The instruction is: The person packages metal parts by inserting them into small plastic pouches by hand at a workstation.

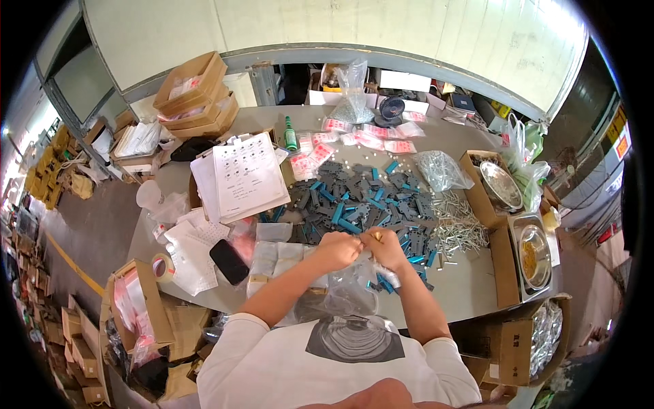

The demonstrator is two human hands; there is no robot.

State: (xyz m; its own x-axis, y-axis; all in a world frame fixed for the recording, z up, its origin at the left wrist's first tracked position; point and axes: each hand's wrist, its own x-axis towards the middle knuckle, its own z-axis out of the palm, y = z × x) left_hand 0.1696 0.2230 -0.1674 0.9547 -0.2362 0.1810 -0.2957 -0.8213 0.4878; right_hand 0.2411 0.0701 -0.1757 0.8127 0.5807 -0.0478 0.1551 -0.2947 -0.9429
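both hands met at frame centre: left hand (335, 249) and right hand (383, 247), fingers pinched shut together on a small tan part (375, 236) over a clear plastic bag (347, 290). packing looked partway: filled red-label bags (371, 138) lay upper centre, but a big pile of grey and blue parts (364, 201) and metal pins (458, 228) remained on the tabletop (463, 286). part tiny, detail unclear.
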